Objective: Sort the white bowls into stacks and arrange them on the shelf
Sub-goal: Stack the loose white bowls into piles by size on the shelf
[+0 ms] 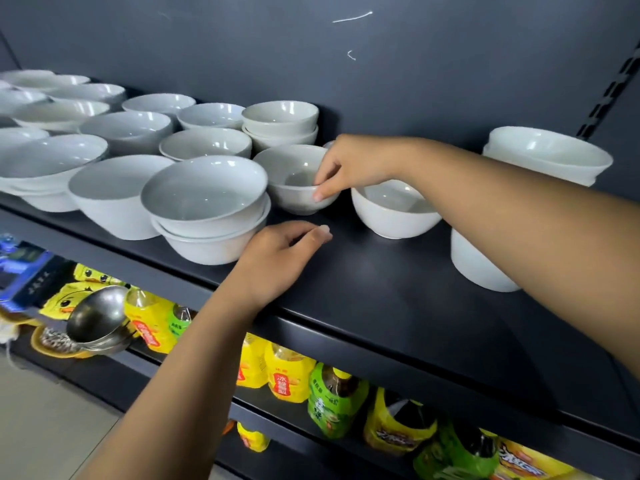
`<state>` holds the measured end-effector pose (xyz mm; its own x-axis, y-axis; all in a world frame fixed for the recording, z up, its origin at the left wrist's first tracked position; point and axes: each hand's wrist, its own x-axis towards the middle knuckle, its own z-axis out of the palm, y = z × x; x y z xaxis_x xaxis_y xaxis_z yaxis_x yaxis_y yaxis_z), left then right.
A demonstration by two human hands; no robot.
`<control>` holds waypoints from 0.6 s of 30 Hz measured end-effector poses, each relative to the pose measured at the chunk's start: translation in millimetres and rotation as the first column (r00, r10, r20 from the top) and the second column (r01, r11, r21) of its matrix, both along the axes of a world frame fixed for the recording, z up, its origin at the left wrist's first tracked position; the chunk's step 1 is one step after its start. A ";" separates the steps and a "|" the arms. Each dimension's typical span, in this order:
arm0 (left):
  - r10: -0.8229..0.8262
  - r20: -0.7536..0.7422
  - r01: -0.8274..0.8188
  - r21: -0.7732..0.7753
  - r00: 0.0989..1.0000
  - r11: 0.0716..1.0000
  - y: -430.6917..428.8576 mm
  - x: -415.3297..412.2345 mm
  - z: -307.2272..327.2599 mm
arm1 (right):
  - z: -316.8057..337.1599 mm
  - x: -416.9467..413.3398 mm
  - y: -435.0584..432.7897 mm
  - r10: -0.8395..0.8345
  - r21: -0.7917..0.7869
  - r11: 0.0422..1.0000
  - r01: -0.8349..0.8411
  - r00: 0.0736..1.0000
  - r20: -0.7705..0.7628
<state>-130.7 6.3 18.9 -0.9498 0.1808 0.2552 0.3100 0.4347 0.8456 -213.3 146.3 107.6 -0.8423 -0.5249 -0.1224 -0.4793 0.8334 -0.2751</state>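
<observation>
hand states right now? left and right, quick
Left hand: open, fingers loosely curled, holding nothing, above the shelf.
Right hand: closed, pinching the rim of the small white bowl.

1. White bowls (128, 129): upward of twenty on the shelf (381, 289). Those at the far left blur together, so no exact number can be told.
2. Plain stacks of two: three, namely the back stack (280, 129), the front stack (207, 220) and the right stack (547, 157).
3. Hands: two, the left hand (277, 261) and the right hand (349, 164). The right hand pinches one small bowl (294, 192).
4. Green-labelled bottles (334, 407): three. Yellow-labelled bottles (287, 375): at least five.
5. Steel bowl (97, 313): one plainly seen.
</observation>
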 end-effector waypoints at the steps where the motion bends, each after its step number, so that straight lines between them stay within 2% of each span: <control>1: -0.011 0.016 0.010 0.012 1.000 1.000 -0.1 0.3 0.2 | 0.1 -0.8 -1.1 0.011 -0.008 1.000 -0.011 1.000 -0.025; 5: -0.010 0.010 0.010 -0.013 1.000 1.000 0.3 0.1 0.0 | 3.4 -8.9 -3.9 -0.063 -0.187 0.981 0.048 0.995 -0.074; 11: -0.045 0.041 0.044 0.005 0.998 0.999 0.5 0.3 1.4 | 21.8 -12.3 2.3 -0.156 -0.392 0.911 0.126 0.987 -0.045; 13: -0.041 0.055 0.035 0.101 0.998 0.994 7.7 -3.3 5.6 | 34.7 -7.4 12.0 -0.210 -0.509 0.842 0.179 0.978 -0.002; 15: -0.016 0.066 -0.004 0.288 0.998 0.958 20.1 -8.6 13.1 | 48.9 1.3 24.6 -0.259 -0.610 0.757 0.234 0.965 0.049; 18: 0.125 -0.056 -0.088 0.438 0.991 0.895 38.7 -11.7 39.6 | 69.6 21.0 49.9 -0.306 -0.690 0.673 0.267 0.950 0.068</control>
<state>-142.5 45.0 58.6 -0.9299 -0.0660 0.3618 0.3578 0.0646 0.9316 -192.3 196.2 177.3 -0.9600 -0.1776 0.2166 -0.2785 0.5220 -0.8062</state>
